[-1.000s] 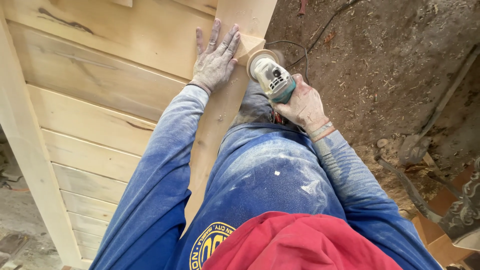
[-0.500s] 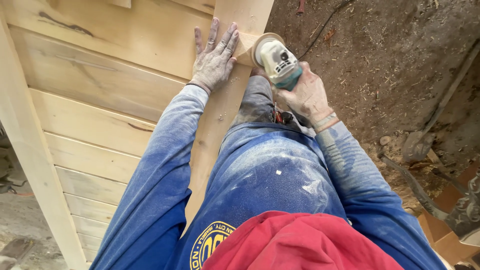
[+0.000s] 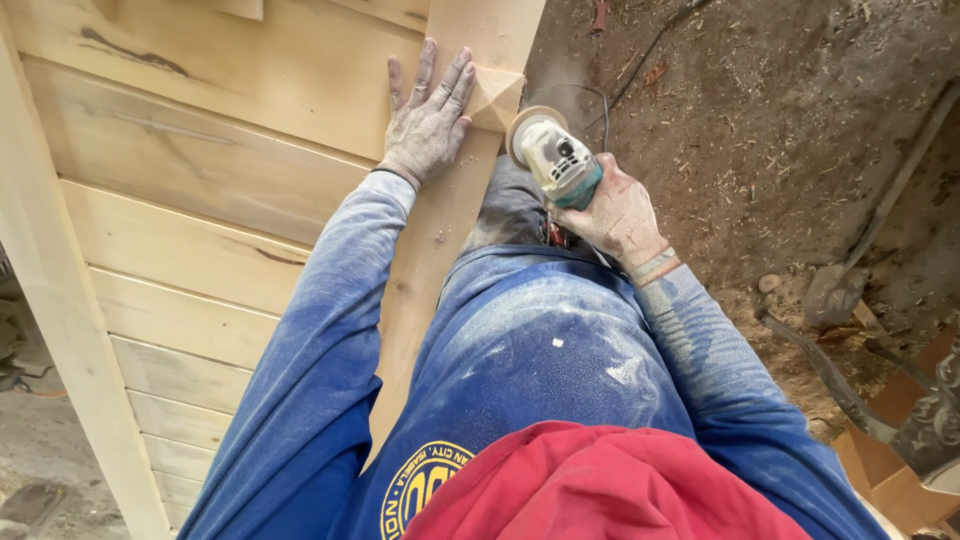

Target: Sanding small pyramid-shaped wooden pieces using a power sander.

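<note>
A pale post (image 3: pixel 60 300) is running down the far left edge, and a panel (image 3: pixel 200 190) of horizontal boards is filling the area beside it. A narrower upright (image 3: pixel 440 230) is bordering the panel on its right side, with fine dust lying on its face. The left hand (image 3: pixel 428 120) is lying flat where the panel meets the upright, its grip spread, fingers fanned and pressing on the wood, pinching nothing. A small pyramid-shaped block (image 3: pixel 495 97) is sitting on the upright, just beside the fingertips. Right of that, the sander (image 3: pixel 555 158), white with a teal body and a round disc, is being held close to the right edge of the upright; whether the disc is touching the wood cannot be told. The right hand (image 3: pixel 618 212) is holding it, its grip wrapped tight around the body. Blue dusty sleeves and trousers are filling the lower middle. A dirt floor (image 3: pixel 780 120) strewn with shavings is lying to the right, with a dark cable (image 3: pixel 670 25) trailing across it.
</note>
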